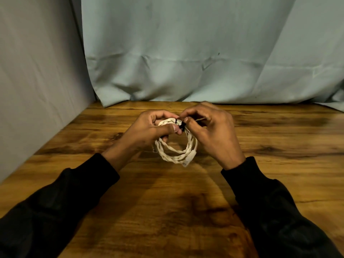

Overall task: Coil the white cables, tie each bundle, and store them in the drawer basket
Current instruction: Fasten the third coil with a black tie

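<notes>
A white braided cable is wound into a round coil and held just above the wooden table. My left hand grips the coil's upper left part, thumb pressed on top of the strands. A thin black tie wraps the top of the coil. My right hand pinches this tie between thumb and forefinger, and a thin end of it sticks out to the right past the fingers. A white connector hangs at the coil's lower right. No drawer or basket is in view.
Pale blue-grey cloth hangs behind the table and along its left side. Both forearms, in black sleeves, reach in from the near edge. Bare wood shows around the hands.
</notes>
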